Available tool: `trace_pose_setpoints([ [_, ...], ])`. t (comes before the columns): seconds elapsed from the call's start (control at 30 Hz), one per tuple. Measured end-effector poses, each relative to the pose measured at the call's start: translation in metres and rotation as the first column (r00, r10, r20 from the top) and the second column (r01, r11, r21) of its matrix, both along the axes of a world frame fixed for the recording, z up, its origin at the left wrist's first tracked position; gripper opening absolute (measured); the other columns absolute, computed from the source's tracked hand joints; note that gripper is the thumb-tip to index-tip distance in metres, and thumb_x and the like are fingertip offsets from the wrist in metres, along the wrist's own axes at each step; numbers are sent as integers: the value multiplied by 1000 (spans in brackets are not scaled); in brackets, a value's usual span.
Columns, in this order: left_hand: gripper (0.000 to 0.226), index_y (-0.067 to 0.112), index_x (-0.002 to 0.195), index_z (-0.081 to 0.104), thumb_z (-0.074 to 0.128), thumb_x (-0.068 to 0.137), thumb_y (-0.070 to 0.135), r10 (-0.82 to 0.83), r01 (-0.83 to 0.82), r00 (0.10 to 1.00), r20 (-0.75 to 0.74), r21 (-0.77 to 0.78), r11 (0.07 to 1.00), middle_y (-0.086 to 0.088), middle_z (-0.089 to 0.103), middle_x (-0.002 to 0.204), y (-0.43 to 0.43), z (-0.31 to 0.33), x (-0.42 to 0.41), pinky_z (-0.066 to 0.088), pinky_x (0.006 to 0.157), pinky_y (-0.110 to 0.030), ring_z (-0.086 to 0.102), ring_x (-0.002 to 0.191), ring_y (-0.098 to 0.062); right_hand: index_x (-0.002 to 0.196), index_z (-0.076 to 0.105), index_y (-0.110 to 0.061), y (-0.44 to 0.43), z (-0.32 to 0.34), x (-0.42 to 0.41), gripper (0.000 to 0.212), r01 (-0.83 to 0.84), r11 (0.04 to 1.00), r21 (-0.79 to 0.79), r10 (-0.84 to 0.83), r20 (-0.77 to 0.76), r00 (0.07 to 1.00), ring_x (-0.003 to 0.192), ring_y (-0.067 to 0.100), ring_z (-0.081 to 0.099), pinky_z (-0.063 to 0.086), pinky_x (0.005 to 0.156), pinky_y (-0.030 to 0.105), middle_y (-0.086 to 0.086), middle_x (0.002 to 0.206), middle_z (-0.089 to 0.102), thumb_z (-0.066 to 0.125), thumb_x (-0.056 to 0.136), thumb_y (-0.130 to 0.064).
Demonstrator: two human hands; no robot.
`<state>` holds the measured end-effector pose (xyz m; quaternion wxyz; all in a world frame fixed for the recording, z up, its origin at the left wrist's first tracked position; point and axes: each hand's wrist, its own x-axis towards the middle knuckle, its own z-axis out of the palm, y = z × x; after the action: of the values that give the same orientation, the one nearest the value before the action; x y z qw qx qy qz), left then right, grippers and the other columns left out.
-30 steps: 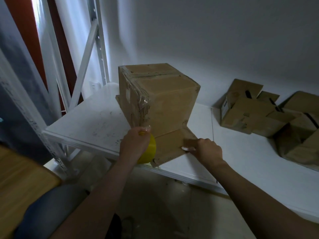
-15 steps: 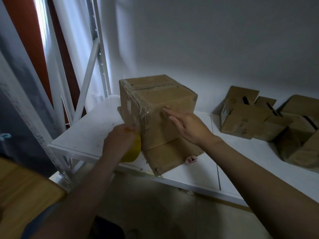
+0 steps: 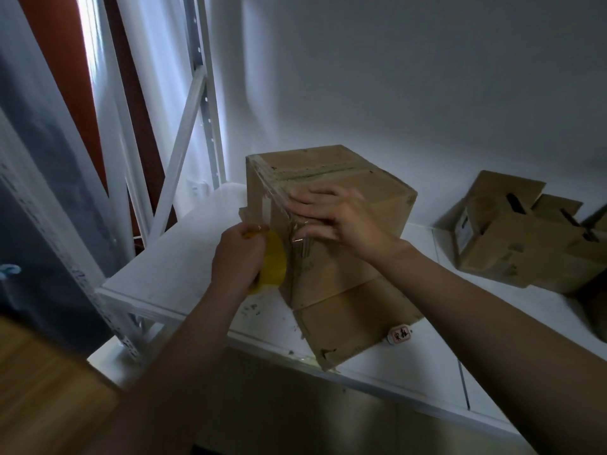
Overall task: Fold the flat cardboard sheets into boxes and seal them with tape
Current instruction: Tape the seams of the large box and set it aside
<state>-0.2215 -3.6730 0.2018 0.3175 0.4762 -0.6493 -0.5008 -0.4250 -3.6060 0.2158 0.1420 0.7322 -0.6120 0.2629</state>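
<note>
Brown cardboard box (image 3: 335, 277) is standing upright on the white shelf (image 3: 184, 257), one vertical corner facing me, its top seam running left to right. My left hand (image 3: 235, 257) is gripping the yellow tape roll (image 3: 274, 262) beside that corner. My right hand (image 3: 338, 215) is pressing flat on the box's right face.

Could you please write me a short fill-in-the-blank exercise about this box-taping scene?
1. The left hand grips a tape roll coloured ____.
2. The right hand presses flat on the cardboard box, holding ____.
3. That box stands on a ____ shelf.
4. The other boxes lie to its ____.

Missing words: yellow; nothing; white; right.
</note>
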Motion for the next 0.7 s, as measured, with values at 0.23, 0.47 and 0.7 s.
trace_pose_setpoints([
  [0.23,19,34,115,66,58,98,32,0,3,998,-59,55,998,4,54,115,0,0,-7,51,99,-53,53,108,-27,157,34,-31,11,-10,-1,92,50,998,41,-40,-203,978,143,24,39,35,105,43,-11,159,39,71,80,-63],
  [0.47,15,35,111,65,57,100,30,16,-8,997,-76,104,995,3,55,114,-1,-4,2,49,102,-52,52,107,-25,155,35,-34,16,2,4,72,76,991,110,-70,-58,996,144,17,37,28,110,39,-14,155,44,42,93,-70],
  [0.7,18,35,116,64,57,100,31,2,5,998,-59,120,993,4,53,114,1,-7,3,50,101,-53,52,107,-27,151,42,-39,15,-15,14,67,135,991,0,-135,-16,991,141,16,39,22,105,31,-20,152,46,55,90,-63],
])
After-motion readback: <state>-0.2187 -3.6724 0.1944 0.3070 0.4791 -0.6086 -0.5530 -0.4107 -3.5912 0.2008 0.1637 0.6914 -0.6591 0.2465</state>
